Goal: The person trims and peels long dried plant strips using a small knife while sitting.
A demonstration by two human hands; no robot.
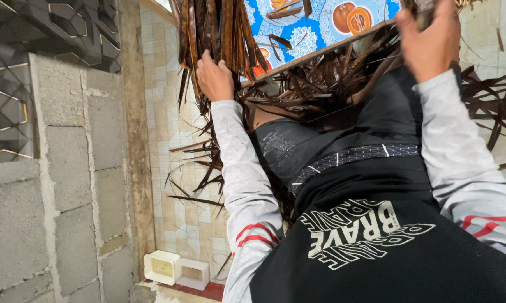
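A person's left hand closed its grip on a bundle of dried brown leaf strips at the table's near edge, while the right hand clasped more strips beside it, many loose strips lying ungathered

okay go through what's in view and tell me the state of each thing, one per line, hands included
left hand: closed around a bunch of brown dried leaf strips
right hand: gripping more strips at the top edge, partly cut off by the frame
loose strips: piled across the lap, some hanging toward the tiled floor
blue patterned cloth: spread flat on a table, strips lying on it
white boxes: open, standing side by side by the block wall
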